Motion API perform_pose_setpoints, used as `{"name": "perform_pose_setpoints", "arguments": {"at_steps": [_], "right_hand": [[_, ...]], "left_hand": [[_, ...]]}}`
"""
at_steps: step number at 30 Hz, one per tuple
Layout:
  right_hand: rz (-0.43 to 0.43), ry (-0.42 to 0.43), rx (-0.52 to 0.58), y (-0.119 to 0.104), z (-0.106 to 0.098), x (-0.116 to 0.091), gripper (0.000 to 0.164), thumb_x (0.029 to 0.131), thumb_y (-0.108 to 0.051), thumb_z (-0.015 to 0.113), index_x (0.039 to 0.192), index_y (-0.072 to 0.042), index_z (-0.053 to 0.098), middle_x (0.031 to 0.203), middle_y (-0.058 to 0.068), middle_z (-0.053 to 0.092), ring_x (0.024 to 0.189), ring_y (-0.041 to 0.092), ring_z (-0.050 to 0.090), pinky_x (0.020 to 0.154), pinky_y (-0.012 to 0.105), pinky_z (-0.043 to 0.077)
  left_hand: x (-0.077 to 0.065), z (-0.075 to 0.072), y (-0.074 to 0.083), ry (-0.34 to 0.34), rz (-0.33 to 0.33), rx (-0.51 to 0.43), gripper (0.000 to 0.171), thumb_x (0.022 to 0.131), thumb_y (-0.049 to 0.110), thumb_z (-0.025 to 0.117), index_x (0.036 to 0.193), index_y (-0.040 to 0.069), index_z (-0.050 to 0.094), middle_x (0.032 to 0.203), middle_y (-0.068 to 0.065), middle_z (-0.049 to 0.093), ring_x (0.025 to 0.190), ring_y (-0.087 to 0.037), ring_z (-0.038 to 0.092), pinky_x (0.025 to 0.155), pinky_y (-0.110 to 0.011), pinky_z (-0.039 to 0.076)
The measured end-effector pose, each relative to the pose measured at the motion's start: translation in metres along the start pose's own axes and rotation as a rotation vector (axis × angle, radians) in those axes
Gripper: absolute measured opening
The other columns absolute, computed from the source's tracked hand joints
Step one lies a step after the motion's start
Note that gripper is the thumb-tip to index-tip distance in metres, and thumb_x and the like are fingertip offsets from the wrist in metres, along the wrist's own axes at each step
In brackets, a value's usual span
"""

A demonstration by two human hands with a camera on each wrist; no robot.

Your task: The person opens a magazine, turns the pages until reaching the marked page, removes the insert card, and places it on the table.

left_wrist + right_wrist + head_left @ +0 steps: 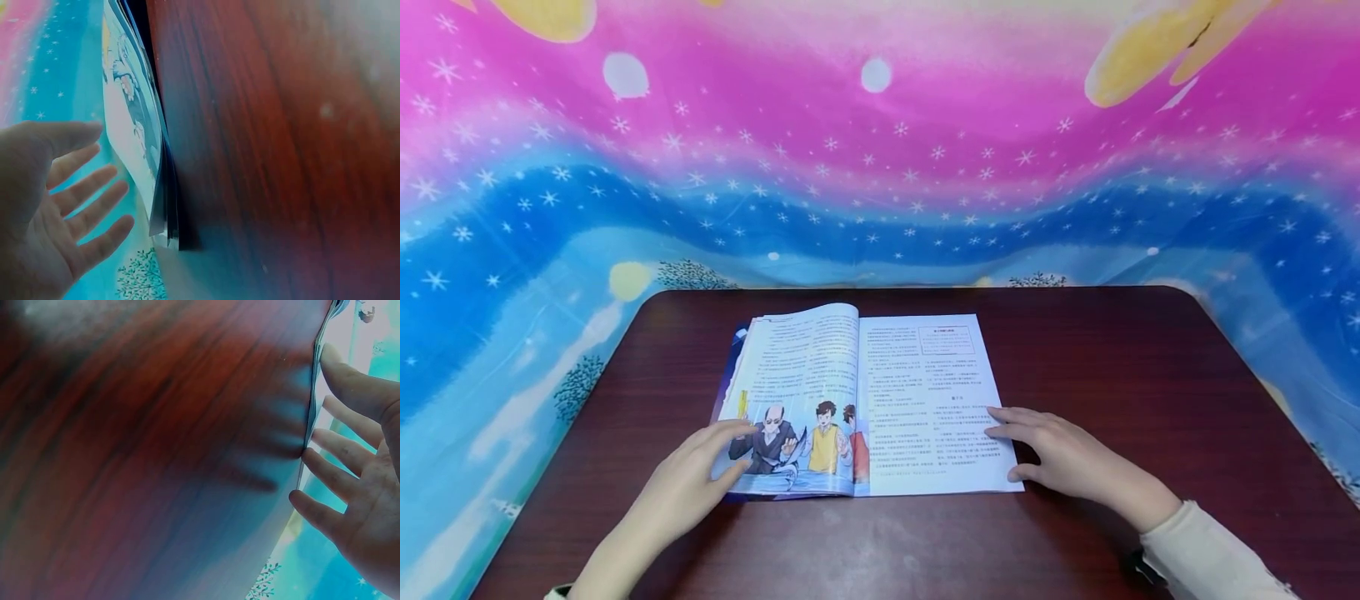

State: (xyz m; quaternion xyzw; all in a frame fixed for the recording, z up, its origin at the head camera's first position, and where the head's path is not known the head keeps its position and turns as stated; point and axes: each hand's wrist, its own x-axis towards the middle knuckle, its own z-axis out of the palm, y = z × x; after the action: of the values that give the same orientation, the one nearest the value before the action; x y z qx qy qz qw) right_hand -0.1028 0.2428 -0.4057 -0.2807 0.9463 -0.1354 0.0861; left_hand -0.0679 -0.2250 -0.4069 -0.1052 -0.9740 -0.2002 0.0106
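An open magazine (925, 400) lies on the dark wooden table, its left page bulging up near the spine. Printed text fills most of both pages, and a cartoon picture of several figures covers the lower left page. My left hand (688, 471) is at the magazine's lower left edge, fingers spread and relaxed; the left wrist view shows that hand (69, 194) with nothing in its palm. At the right page's outer edge is my right hand (1067, 454), fingertips right at the margin. In the right wrist view its spread fingers (334, 475) reach along the page edge.
The reddish-brown table (1112, 358) has rounded far corners. Behind and beside it hangs a pink and blue cloth (865, 192) printed with snowflakes. A light sleeve (1210, 550) covers the right forearm, with a dark band at the wrist.
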Motion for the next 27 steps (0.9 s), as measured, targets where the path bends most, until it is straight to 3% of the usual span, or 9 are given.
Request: {"name": "perform_pose_setpoints", "arguments": {"at_steps": [5,13,27], "right_hand": [[0.0,-0.002,0.002,-0.001,0.0,0.001,0.056,0.076,-0.021,0.087,0.128,-0.01,0.068,0.145,0.009,0.052,0.134,0.034,0.047,0.103,0.056,0.042],[-0.007,0.008,-0.013,-0.002,-0.001,0.002,0.055,0.075,-0.02,0.088,0.126,-0.009,0.069,0.144,0.01,0.053,0.132,0.033,0.048,0.102,0.055,0.043],[0.031,-0.008,0.059,-0.005,-0.008,0.006,0.045,0.082,-0.022,0.083,0.123,-0.01,0.07,0.141,0.011,0.056,0.13,0.034,0.051,0.102,0.054,0.044]], "left_hand": [[0.004,0.004,-0.005,-0.062,0.092,-0.017,0.052,0.085,0.016,0.08,0.133,0.013,0.062,0.138,-0.01,0.057,0.126,-0.033,0.053,0.097,-0.056,0.047],[0.006,0.007,-0.008,-0.193,0.108,-0.002,0.059,0.083,0.023,0.081,0.137,0.012,0.06,0.147,-0.011,0.049,0.136,-0.038,0.042,0.102,-0.061,0.04],[0.007,0.007,-0.011,-0.188,0.098,-0.023,0.056,0.084,0.024,0.081,0.135,0.011,0.061,0.147,-0.01,0.049,0.136,-0.037,0.042,0.104,-0.059,0.039]]}}
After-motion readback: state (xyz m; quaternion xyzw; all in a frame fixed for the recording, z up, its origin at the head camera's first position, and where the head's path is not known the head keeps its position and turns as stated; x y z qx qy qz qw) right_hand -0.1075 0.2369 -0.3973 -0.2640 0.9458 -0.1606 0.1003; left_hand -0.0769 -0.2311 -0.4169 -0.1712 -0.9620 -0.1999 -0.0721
